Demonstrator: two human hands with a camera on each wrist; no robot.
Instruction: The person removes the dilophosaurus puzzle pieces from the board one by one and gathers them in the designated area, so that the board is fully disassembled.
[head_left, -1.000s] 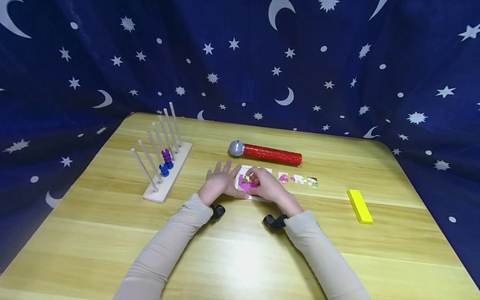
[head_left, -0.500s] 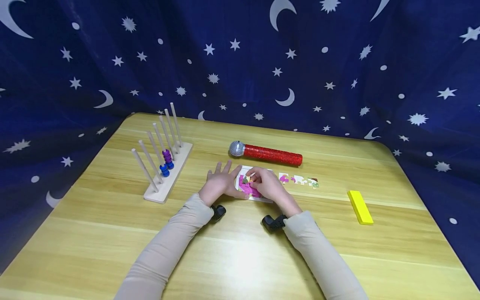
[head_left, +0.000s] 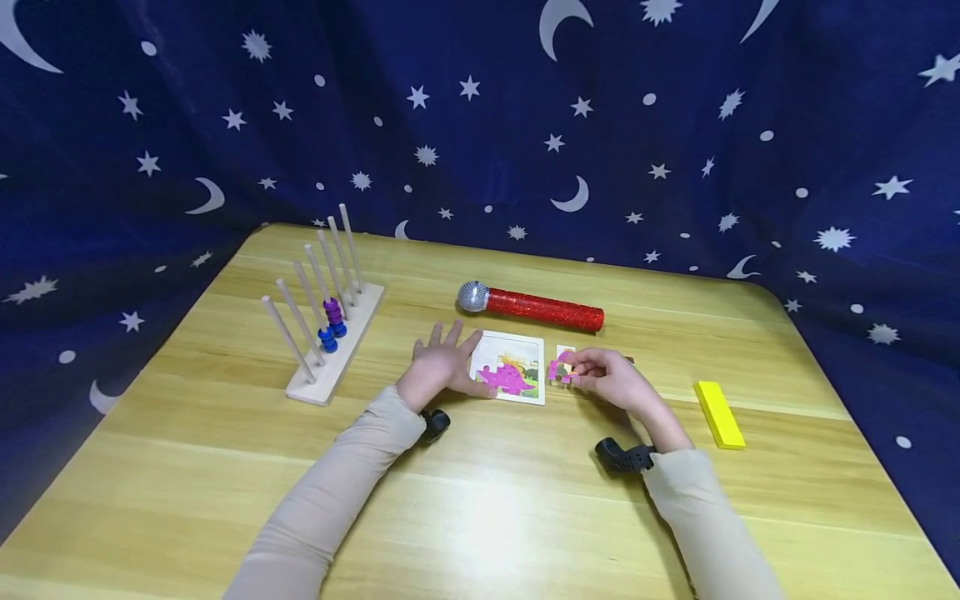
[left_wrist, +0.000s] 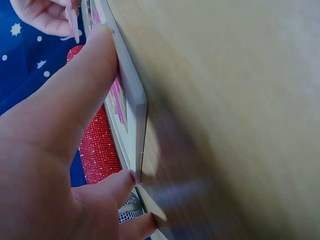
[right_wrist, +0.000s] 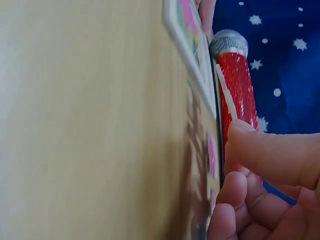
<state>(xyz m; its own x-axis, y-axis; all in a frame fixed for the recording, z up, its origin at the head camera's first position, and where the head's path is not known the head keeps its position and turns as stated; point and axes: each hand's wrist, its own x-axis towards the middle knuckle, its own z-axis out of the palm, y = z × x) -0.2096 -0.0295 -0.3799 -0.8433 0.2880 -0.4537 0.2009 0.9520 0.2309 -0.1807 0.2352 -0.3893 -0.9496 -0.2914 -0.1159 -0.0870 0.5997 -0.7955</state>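
Observation:
A small wooden jigsaw puzzle tray (head_left: pixel 517 337) lies mid-table, holding a partly filled pink dinosaur picture. My left hand (head_left: pixel 442 365) rests at its left side, fingers spread; in the left wrist view the thumb (left_wrist: pixel 97 55) presses the tray's near edge and a fingertip touches a corner. To the right of the tray, my right hand (head_left: pixel 613 379) pinches a pink jigsaw piece (head_left: pixel 560 372) between thumb and fingers, seen edge-on and raised off the table in the right wrist view (right_wrist: pixel 227 95). Just behind it lies a loose jigsaw piece (head_left: pixel 565 349); others are mostly hidden by this hand.
A red glitter toy microphone (head_left: pixel 543 308) lies behind the tray. To the left stands a wooden peg rack (head_left: pixel 322 385) with blue and purple beads on some pegs. A yellow block (head_left: pixel 720 415) lies at the right. A starry blue curtain (head_left: pixel 487 167) hangs behind the table.
My right hand has lifted a jigsaw piece out of the tray and carried it right, above the loose pieces, uncovering the picture. The left hand has stayed in place.

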